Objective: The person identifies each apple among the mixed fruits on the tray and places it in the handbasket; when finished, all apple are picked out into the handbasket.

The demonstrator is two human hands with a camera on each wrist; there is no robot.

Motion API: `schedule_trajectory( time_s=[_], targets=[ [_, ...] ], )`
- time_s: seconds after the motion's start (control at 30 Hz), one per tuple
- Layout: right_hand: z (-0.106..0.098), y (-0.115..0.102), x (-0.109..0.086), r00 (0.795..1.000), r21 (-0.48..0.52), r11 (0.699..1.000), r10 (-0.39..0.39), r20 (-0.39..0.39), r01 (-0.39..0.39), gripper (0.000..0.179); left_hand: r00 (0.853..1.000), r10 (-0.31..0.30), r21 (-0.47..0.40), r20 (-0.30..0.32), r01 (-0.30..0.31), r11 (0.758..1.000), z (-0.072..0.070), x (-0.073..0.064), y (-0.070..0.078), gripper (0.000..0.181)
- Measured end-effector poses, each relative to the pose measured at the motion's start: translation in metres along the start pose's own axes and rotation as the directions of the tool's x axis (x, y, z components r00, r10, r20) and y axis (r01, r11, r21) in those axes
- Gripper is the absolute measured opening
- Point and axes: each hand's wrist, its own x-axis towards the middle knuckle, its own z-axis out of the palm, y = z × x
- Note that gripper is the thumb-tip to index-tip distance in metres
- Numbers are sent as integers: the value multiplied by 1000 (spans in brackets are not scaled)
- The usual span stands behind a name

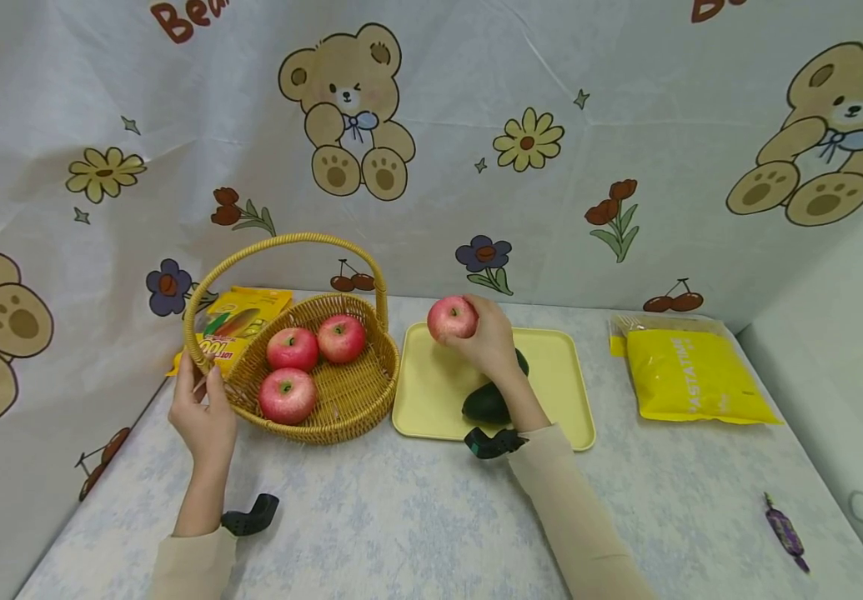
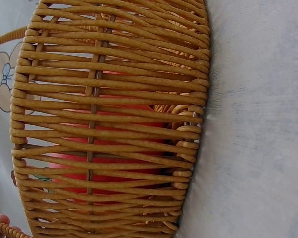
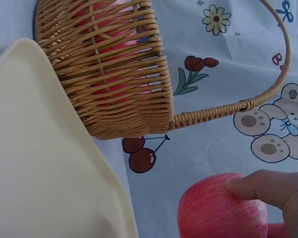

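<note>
Held in my right hand is a red apple, over the back left part of a yellow tray. The right wrist view shows the thumb pressed on the side of that apple. On the tray lies a dark green avocado-like thing, with another dark green piece partly hidden behind the right wrist. My left hand grips the handle of a wicker basket near its left end. Inside the basket sit three red apples. In the left wrist view the basket wall fills most of the picture.
Behind the basket's left side lies a yellow snack bag. Right of the tray is a yellow pasta bag, and a purple wrapped candy lies near the right edge. A bear-print cloth hangs along the back.
</note>
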Motion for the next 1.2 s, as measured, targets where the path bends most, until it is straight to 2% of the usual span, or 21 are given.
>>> schedule_trajectory(
  time_s=[0.17, 0.43, 0.63, 0.9, 1.2],
  targets=[
    [-9, -8, -2, 1000, 27, 999, -17, -18, 18, 75, 1000, -2, 10, 2, 2, 1000, 0, 0, 0, 42],
    [-18, -24, -7, 995, 58, 993, -96, -40, 99, 76, 1000, -24, 16, 12, 24, 1000, -1, 1, 0, 43],
    [-21, -39, -12, 990, 73, 988, -136, -27, 138, 75, 999, -39, 7, 19, 39, 999, -2, 1, 2, 43],
    [-11, -55, -19, 985, 117, 979, -169, 33, 164, 74, 997, -77, -11, 22, 77, 997, -5, 2, 10, 45],
    [11, -71, -24, 968, 151, 963, -237, 75, 224, 74, 996, -85, -26, 17, 85, 996, -5, 3, 10, 45]
  ],
)
